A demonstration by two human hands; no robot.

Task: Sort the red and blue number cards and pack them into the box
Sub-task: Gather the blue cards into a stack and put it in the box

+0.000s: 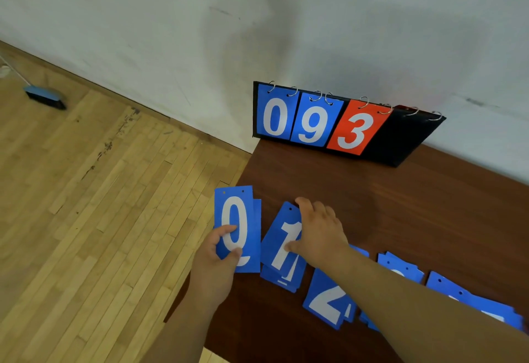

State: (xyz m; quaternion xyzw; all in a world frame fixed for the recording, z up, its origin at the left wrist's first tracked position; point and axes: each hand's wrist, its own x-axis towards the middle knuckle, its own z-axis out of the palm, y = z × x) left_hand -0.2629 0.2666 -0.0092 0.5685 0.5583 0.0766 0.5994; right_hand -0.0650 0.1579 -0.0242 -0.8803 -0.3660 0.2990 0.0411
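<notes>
Head view: left hand (217,256) is gripping the "0" card (237,214) by its lower left corner, thumb across the white digit and fingers behind. The card is standing long axis up-and-away at the bench's (400,205) left edge, partly hanging over the floor (100,191), with a second blue card peeking out behind its right side. Right hand (320,231) is lying palm down on the "1" pile (282,248), just right of the "0" card. Its thumb is on the card face and its fingers are reaching over the upper right edge; can't tell if it's pinching the top card or only pressing it. The "1" pile is tilting slightly, top end leaning right, long axis running away from the person. The key relation: the "1" pile is directly under the right hand and almost touching the "0" card, so either hand could merge the two, the right likely nearer. Along the near edge, rightwards, the "2" pile (329,299) and more blue piles (400,269) are sitting in a row, partly hidden by the right forearm. At the far edge against the wall, the scoreboard stand (406,139) is showing blue 0 and 9 and the red "3" card (357,132) on rings. No box is showing. A broom (45,98) is lying on the floor far left.
</notes>
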